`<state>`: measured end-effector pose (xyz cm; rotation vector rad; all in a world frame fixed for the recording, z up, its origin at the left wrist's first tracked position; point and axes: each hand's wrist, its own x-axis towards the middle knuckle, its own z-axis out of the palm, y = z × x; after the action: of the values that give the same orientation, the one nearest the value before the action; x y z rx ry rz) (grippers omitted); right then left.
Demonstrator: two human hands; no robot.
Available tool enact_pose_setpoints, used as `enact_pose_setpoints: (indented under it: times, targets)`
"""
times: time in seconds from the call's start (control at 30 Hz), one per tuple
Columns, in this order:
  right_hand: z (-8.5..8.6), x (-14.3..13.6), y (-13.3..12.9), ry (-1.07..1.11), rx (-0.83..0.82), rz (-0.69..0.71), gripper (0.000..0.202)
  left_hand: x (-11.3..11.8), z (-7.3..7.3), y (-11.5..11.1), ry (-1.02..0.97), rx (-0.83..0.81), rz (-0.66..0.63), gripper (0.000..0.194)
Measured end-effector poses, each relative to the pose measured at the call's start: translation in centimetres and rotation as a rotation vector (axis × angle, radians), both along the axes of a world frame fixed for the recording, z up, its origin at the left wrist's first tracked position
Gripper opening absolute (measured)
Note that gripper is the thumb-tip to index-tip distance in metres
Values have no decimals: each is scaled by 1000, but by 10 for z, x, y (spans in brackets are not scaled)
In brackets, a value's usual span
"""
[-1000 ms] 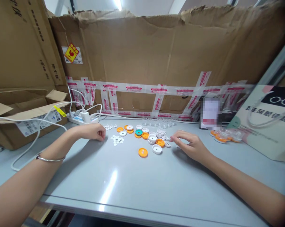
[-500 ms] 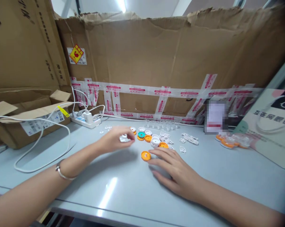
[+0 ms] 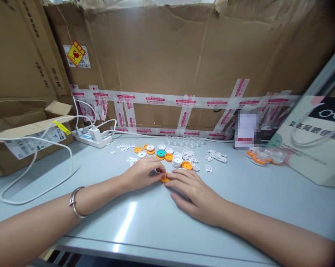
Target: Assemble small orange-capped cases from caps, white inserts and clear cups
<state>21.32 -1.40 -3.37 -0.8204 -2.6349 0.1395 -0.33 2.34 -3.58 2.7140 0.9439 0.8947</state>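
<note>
A small round orange plastic cap (image 3: 165,178) lies on the table, largely covered by fingers. My left hand (image 3: 143,172) is over its left side, thumb and fingertips pinched together; whatever is between them is too small to make out. From the other side, my right hand (image 3: 198,193) touches the cap's edge with its outstretched fingertips, the thumb apart and low over the table. Just behind my hands are loose round pieces: a teal disc (image 3: 161,153), a white ring-like cap (image 3: 177,159) and another orange cap (image 3: 186,165).
Small white pegged pieces (image 3: 125,147) lie at the back left, clear cups (image 3: 184,141) along the back, and flat white cut-out parts (image 3: 217,156) to the right. Finished-looking orange-and-clear pieces (image 3: 260,159) sit far right. A power strip (image 3: 93,140) with white cables and cardboard boxes (image 3: 156,55) border the table.
My left hand has moved right and down from the back pieces to the orange cap, its fingertips now at it. My right hand stays beside the cap. The camera view has tilted down slightly.
</note>
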Motion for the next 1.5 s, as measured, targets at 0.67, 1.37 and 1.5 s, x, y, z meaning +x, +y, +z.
enact_pose_setpoints:
  times: [0.67,1.37,1.5]
  targets:
    - [1,4,0,177,33,28,20,-13,12,-1,33,-35,-112,14]
    - [-5,1,7,281,53,36,31,-32,23,-34,249,-49,-107,42]
    - [-6,1,9,268,67,38,31,-30,12,-40,227,-28,-76,45]
